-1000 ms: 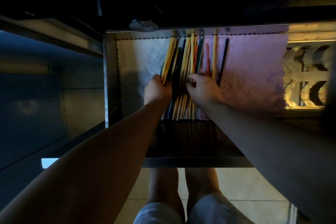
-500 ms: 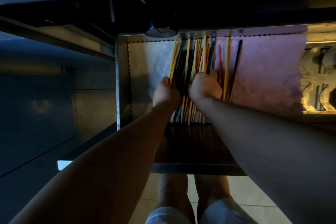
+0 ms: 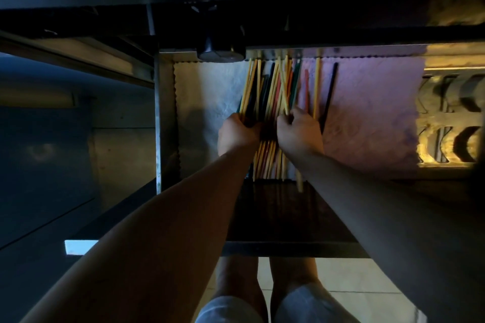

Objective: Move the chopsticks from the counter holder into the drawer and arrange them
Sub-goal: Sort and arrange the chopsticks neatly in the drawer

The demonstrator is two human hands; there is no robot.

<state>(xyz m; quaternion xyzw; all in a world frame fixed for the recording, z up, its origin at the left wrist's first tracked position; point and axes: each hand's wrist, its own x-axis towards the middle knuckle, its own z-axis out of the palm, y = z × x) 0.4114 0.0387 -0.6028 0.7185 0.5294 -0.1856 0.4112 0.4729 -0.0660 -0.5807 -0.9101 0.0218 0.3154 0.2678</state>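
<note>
Both hands are gripping chopsticks (image 3: 273,92) in the open drawer (image 3: 164,118) (no writing legible): left hand (image 3: 237,135) and right hand (image 3: 299,132) clenching the bundle's middle.

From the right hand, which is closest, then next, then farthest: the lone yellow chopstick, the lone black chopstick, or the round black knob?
1. Lone yellow chopstick, just beside the right hand, on its right.
2. Lone black chopstick, a little farther right on the pink liner.
3. Round black knob, far up at the drawer's back edge, to the left.
</note>
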